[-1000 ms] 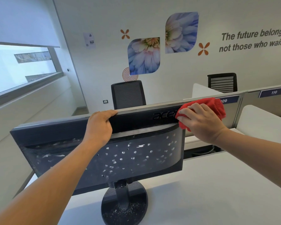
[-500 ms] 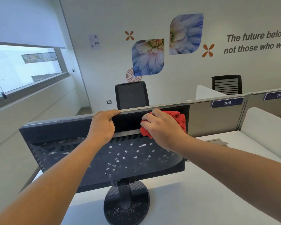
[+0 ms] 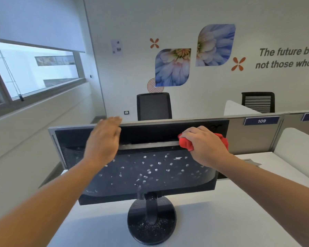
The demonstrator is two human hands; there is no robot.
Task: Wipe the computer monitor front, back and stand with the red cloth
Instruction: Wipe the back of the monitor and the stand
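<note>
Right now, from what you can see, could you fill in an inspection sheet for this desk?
Surface: white desk, the monitor standing on it.
Job's things: monitor shows its back, white specks across the lower part and on the stand; red cloth bunched at the upper right.
Clutter: nothing seen.
Hands: left hand open, fingers straight by the top edge, contact unclear; right hand grips the red cloth against the monitor.
Cables: nothing seen.
Surroundings: two black chairs, divider, tag reading 109, window, flower pictures on the wall.
</note>
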